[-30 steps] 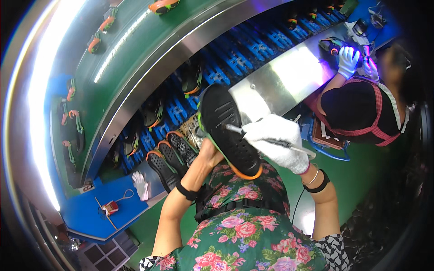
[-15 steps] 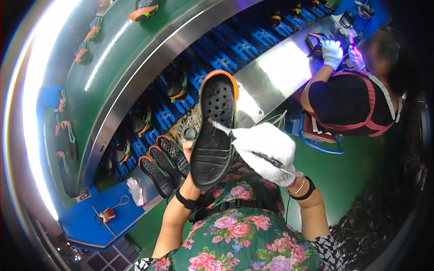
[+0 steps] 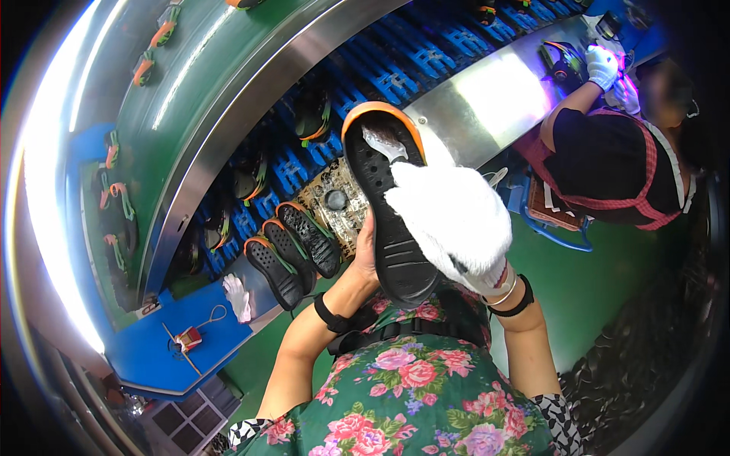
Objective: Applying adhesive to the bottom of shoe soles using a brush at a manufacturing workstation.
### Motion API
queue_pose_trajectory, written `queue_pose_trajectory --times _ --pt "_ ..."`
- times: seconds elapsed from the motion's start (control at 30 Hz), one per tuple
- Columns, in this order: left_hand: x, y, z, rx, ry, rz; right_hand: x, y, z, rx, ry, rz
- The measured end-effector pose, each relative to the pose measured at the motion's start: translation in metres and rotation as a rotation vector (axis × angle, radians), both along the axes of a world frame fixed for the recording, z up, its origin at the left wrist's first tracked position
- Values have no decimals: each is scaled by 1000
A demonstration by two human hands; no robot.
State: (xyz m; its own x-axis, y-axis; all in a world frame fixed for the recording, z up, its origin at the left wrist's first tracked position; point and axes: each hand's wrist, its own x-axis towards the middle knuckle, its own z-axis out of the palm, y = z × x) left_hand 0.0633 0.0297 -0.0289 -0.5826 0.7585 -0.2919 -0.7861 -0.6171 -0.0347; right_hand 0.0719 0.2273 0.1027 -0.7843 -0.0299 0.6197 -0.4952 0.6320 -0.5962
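A black shoe sole (image 3: pixel 399 262) with an orange rim and rows of small holes stands tilted up before me, its inner face toward me. My bare left hand (image 3: pixel 366 247) grips it by the left edge, the fingers mostly hidden behind. In a white glove, my right hand (image 3: pixel 456 216) is closed around a brush, whose handle the glove largely hides. The pale, blurred brush tip (image 3: pixel 386 144) touches the sole near its orange toe end. Left of the sole, a small round dark pot (image 3: pixel 335 200) sits on a stained board (image 3: pixel 323 182).
Three more soles (image 3: pixel 275 272) lie side by side at the left. A loose glove (image 3: pixel 237 296) and a small red device (image 3: pixel 186 340) rest on the blue table (image 3: pixel 144 361). Shoes sit along the blue-slotted conveyor (image 3: pixel 391 80). A co-worker (image 3: pixel 608 167) works at right under purple light.
The brush tip has moved from the sole's middle up to the toe end. The sole has shifted right and tilted in my left hand. My view has shifted a little.
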Motion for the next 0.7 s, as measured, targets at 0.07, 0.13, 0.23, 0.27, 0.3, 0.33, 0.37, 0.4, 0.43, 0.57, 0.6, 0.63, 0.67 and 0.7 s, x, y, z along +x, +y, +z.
queue_pose_trajectory --times 0.07,0.13,0.23,0.27,0.3,0.33,0.37,0.4,0.43,0.57,0.6,0.63,0.67,0.7 --pt "3 -8 -14 7 66 -14 7 -7 -5 -161 -137 127" --pt "1 -10 -24 -194 62 -86 6 -13 -11 -75 -58 145" --pt "-2 -12 -19 11 3 -22 6 -9 -15 -216 -47 174" --pt "-3 -12 -17 62 62 -1 3 -7 -19 -232 -37 152" --pt "-6 -7 -11 71 52 18 3 -7 -21 -165 10 76" --pt "-6 -2 12 -594 179 -104 4 -8 -19 -166 4 74" --pt "-8 -2 4 -277 131 -69 5 -11 -15 -125 -1 66" --pt "-14 1 -1 36 87 -29 6 -14 -14 -87 1 62" --pt "-18 1 -4 96 -40 -49 10 -20 -19 -90 -37 91" --pt "-12 3 -9 -60 83 16 7 -8 -14 -288 -77 218" --pt "-21 12 7 48 93 34 8 -3 -19 -290 -58 174" --pt "-23 14 8 58 103 43 11 -4 -15 -208 -63 79" --pt "-26 11 9 -72 203 29 12 -8 -16 -208 -69 77" --pt "-28 11 12 -122 224 11 13 -16 -20 -137 -35 71"
